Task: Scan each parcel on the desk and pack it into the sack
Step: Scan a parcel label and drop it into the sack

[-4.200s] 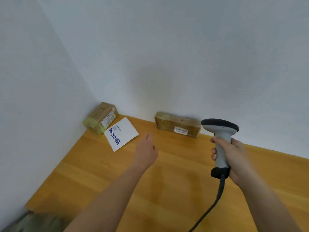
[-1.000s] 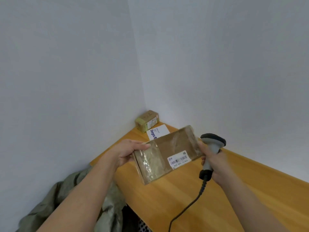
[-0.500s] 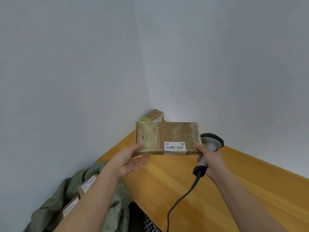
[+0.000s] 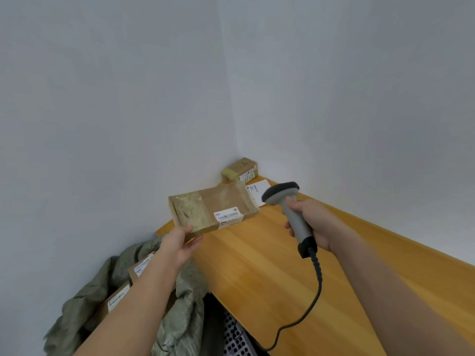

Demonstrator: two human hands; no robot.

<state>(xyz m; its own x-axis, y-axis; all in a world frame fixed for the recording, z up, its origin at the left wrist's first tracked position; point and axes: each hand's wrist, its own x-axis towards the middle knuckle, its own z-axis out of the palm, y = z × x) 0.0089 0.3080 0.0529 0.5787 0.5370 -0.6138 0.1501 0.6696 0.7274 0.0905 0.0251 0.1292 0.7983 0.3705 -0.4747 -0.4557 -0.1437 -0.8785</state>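
Parcels are partly dealt with: two labelled boxes (image 4: pixel 140 268) already sit in the green sack (image 4: pixel 180 322) at the tabletop (image 4: pixel 270 265) end, while a small box (image 4: pixel 240 170) and a white envelope (image 4: pixel 258 190) wait in the far corner. Left hand (image 4: pixel 180 244) pinches the flat parcel (image 4: pixel 213 208) by its near corner, label up, above the tabletop edge — right hand (image 4: pixel 312 222), fingers wrapped round the scanner (image 4: pixel 289 206) grip, aims its head at the parcel.

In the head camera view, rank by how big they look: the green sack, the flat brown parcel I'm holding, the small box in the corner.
1. Olive-green woven sack
2. Flat brown taped cardboard parcel
3. Small brown cardboard box, though it is farthest away, so true size is unsure.
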